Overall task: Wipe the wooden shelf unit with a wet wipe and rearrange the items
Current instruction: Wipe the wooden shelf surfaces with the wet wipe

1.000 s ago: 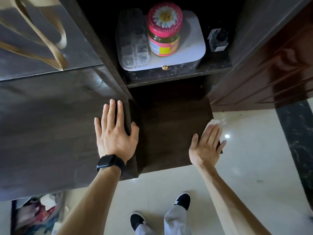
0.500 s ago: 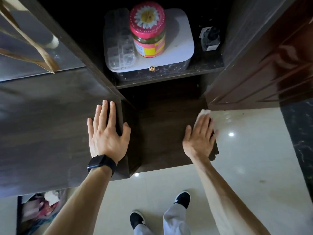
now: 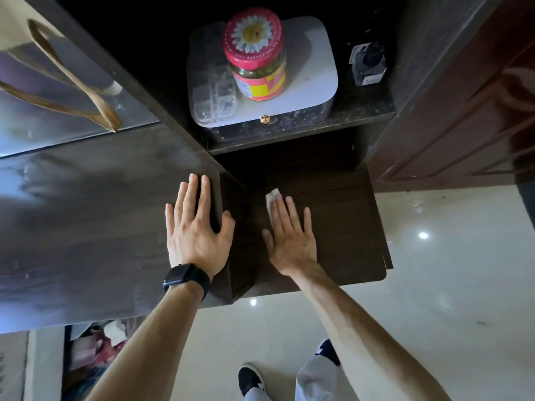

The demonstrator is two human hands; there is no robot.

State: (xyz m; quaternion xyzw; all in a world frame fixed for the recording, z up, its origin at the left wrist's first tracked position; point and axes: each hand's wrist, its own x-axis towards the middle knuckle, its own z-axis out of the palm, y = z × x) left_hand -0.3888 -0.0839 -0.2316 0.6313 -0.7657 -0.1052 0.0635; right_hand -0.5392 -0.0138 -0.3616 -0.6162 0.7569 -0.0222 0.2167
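Pale glossy tiles lie below you, with the dark wooden shelf unit rising over them on the left and across the middle. Far left, tan straps loop over a shiny grey surface beyond the unit's top panel.

Your left hand lies flat on that panel at its right edge, fingers straight and together, the thumb reaching over the edge; it holds nothing. A black watch sits on that wrist.

Just right of it, on the lower board, your right hand is spread flat, palm down, pressing the wipe against the wood. The white wipe peeks out past your fingertips, at the left end of the board near the upright.

Farther back, on the next shelf, a box with a white lid carries a clear compartment case on its left side and a jar with a pink daisy lid beside the case. Right of the box a small dark bottle stands on the shelf, apart from it.

On the far right is a reddish panelled door. Near you, at the bottom, your black shoes show on the tiles.
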